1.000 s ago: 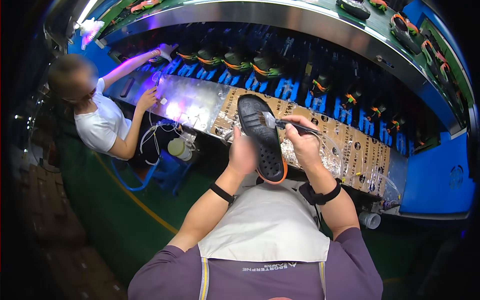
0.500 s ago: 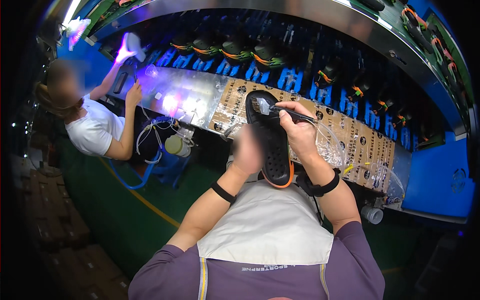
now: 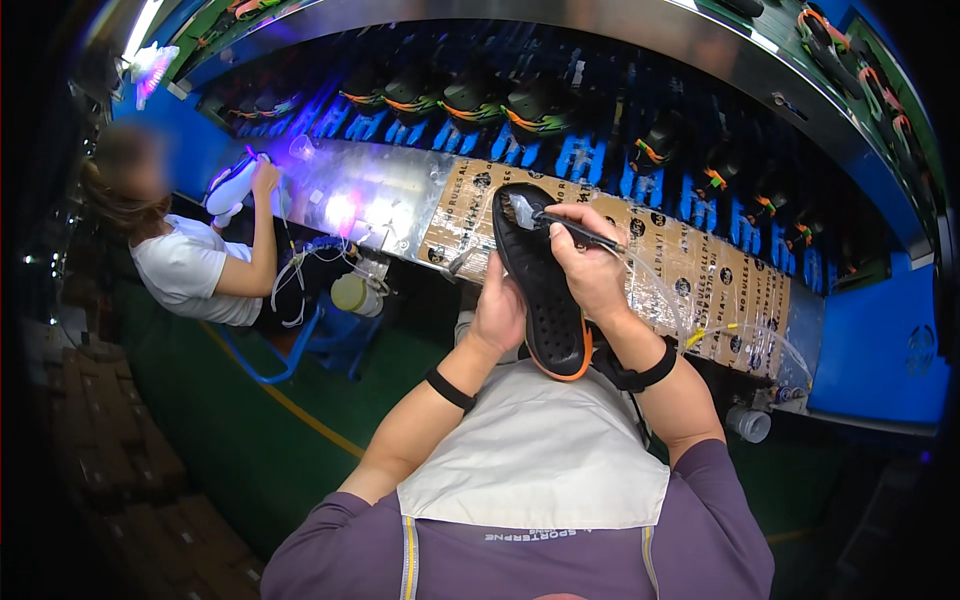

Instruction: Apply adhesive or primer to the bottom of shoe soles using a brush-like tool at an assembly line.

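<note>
My left hand (image 3: 499, 312) grips the left edge of a black shoe sole (image 3: 552, 300) with an orange rim at its heel and rows of small holes. The sole is tilted lengthwise in front of me, its toe end toward the bench. Pinched in my right hand (image 3: 592, 265) is a black-handled glue brush (image 3: 588, 232), with a thin clear tube running off its back end. The brush's pale head rests against the toe part of the sole, where a brownish patch shows.
Cardboard under clear film covers the bench (image 3: 720, 290). Behind it hang several dark shoe uppers (image 3: 470, 105) with orange and green trim, above blue holders (image 3: 580, 158). A co-worker (image 3: 200, 255) at left handles a white-soled shoe (image 3: 232, 188). A yellowish pot (image 3: 355, 292) hangs by the bench edge.
My hands, sole and brush stay nearly in place, with a slight shift of the sole. The co-worker has lowered their raised arm and holds a shoe closer to their body.
</note>
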`<action>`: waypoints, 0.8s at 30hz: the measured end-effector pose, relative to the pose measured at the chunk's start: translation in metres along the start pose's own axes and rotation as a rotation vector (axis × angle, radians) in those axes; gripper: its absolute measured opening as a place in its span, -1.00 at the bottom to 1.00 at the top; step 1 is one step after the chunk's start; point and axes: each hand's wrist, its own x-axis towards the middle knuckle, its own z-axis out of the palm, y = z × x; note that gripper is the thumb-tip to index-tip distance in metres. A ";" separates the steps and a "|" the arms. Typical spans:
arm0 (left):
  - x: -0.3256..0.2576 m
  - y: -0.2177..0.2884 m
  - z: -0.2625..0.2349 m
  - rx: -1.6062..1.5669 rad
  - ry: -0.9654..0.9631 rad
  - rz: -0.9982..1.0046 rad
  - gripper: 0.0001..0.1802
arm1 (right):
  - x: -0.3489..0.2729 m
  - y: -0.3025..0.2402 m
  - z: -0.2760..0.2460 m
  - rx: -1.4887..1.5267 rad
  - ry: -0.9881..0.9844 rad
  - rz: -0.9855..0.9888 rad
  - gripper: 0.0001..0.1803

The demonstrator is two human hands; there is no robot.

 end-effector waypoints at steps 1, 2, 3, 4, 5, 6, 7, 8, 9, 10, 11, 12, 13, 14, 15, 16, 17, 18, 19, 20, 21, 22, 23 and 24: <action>0.001 -0.001 0.000 0.018 0.015 -0.006 -0.12 | -0.003 0.000 0.002 0.006 0.005 -0.017 -0.78; 0.003 -0.002 0.000 0.089 0.034 0.058 -0.10 | -0.007 -0.001 0.001 0.003 -0.005 0.006 -0.78; 0.005 -0.003 -0.002 0.175 0.030 0.122 -0.08 | -0.012 -0.004 0.000 -0.033 -0.041 -0.028 -0.78; 0.007 -0.001 -0.004 0.159 0.059 0.121 -0.08 | -0.017 -0.007 -0.001 -0.081 -0.074 -0.054 -0.78; 0.010 0.004 -0.007 0.176 0.032 0.137 -0.07 | -0.023 -0.011 -0.006 -0.133 -0.139 -0.078 -0.77; 0.013 0.009 -0.011 0.208 0.003 0.163 -0.06 | -0.030 -0.016 -0.011 -0.181 -0.206 -0.059 -0.75; 0.015 0.014 -0.015 0.138 -0.005 0.142 -0.04 | -0.036 -0.023 -0.020 -0.250 -0.304 -0.092 -0.75; 0.017 0.020 -0.018 0.124 0.034 0.145 -0.04 | -0.040 -0.029 -0.032 -0.344 -0.401 -0.077 -0.76; 0.016 0.025 -0.021 0.133 0.007 0.140 -0.03 | -0.039 -0.034 -0.046 -0.332 -0.402 -0.098 -0.76; 0.015 0.029 -0.023 0.133 -0.056 0.143 -0.03 | -0.036 -0.039 -0.060 -0.420 -0.620 -0.011 -0.75; 0.014 0.032 -0.022 0.153 -0.018 0.130 -0.03 | -0.034 -0.042 -0.065 -0.503 -0.815 0.062 -0.75; 0.013 0.032 -0.020 0.115 -0.044 0.116 -0.08 | -0.031 -0.043 -0.064 -0.501 -0.826 0.082 -0.75; 0.012 0.032 -0.017 0.082 -0.054 0.089 -0.13 | -0.026 -0.044 -0.062 -0.348 -0.660 0.049 -0.75; 0.012 0.030 -0.011 0.089 -0.082 0.089 -0.13 | -0.020 -0.043 -0.057 -0.206 -0.489 0.000 -0.74; 0.010 0.024 -0.004 0.091 -0.048 0.108 -0.13 | -0.012 -0.041 -0.048 -0.194 -0.325 -0.129 -0.72; 0.008 0.019 0.002 0.093 -0.033 0.140 -0.13 | -0.008 -0.041 -0.041 -0.125 -0.238 -0.013 -0.71; 0.004 0.016 0.008 0.134 -0.025 0.112 -0.08 | -0.004 -0.040 -0.033 -0.049 -0.200 0.031 -0.70; 0.002 0.012 0.013 0.136 -0.046 0.101 -0.08 | 0.000 -0.039 -0.027 0.037 -0.137 0.029 -0.70; 0.000 0.007 0.018 0.208 -0.012 0.148 -0.10 | 0.001 -0.038 -0.018 0.027 -0.149 0.058 -0.70; -0.002 0.005 0.020 0.285 -0.016 0.196 -0.13 | 0.002 -0.036 -0.012 0.046 -0.147 -0.013 -0.71; -0.002 0.007 0.020 0.272 0.013 0.167 -0.16 | 0.004 -0.035 -0.011 0.047 -0.197 -0.052 -0.72; -0.004 0.009 0.019 0.263 0.015 0.200 -0.16 | 0.004 -0.032 -0.010 0.073 -0.147 -0.083 -0.72; -0.004 0.014 0.017 0.206 -0.032 0.184 -0.15 | 0.007 -0.030 -0.015 0.169 -0.300 0.032 -0.71; -0.005 0.017 0.014 0.149 -0.079 0.168 -0.15 | 0.009 -0.027 -0.019 0.228 -0.421 0.187 -0.69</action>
